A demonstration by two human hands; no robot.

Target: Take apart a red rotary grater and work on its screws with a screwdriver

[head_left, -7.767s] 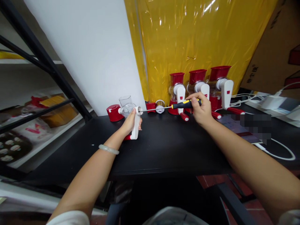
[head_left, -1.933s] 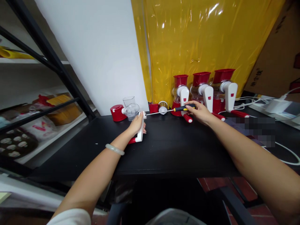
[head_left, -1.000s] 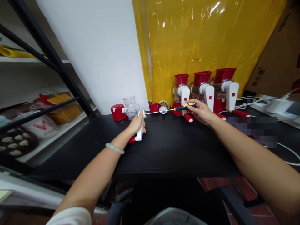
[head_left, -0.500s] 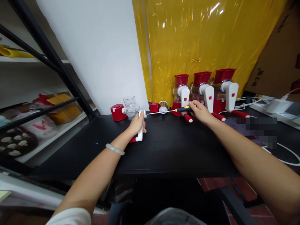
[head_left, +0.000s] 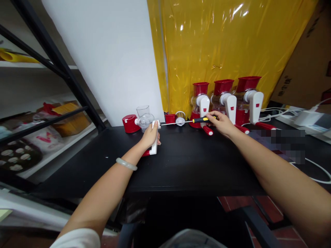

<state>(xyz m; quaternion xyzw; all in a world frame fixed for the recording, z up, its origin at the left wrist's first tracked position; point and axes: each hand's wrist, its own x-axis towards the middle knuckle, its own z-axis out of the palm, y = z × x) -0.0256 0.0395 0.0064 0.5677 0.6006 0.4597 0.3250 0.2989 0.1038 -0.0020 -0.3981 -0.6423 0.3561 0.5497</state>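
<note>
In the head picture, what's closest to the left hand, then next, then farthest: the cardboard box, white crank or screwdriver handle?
1. White crank: gripped in the left hand.
2. Screwdriver handle: rightward, in the right hand.
3. Cardboard box: far right side.

Shelves [head_left: 18, 64] dim; glare streaks on yellow sheet [head_left: 227, 44]; frame edges stretched, slightly soft.

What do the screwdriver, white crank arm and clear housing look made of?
Screwdriver shaft: likely steel, bright finish; thin, straight, with a metallic glint.
Screwdriver handle: probably plastic or rubber, dark with yellow patches; surface texture too small to tell.
White crank arm: likely moulded plastic, smooth, evenly coloured.
Clear housing: plastic or glass, glossy; the background shows through.
</note>
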